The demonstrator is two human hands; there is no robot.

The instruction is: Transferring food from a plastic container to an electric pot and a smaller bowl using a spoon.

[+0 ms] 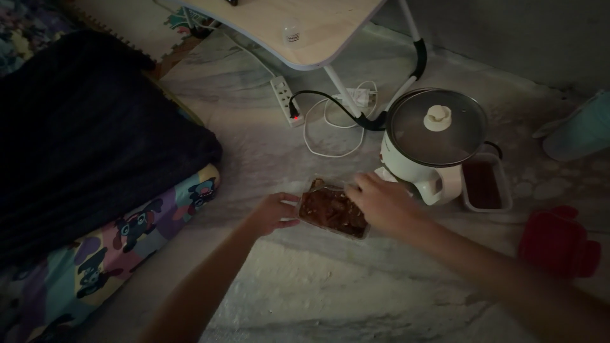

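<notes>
On a dim marble floor, both hands, left hand and right hand, grip 1 food tray.

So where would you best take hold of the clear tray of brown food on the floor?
By its two short ends, from above and the sides. The tray is shallow, open-topped and lies flat on the floor, so a level two-sided hold probably keeps the food in. The left hand already touches the left rim; the right hand covers the right end beside the cooker.
</notes>
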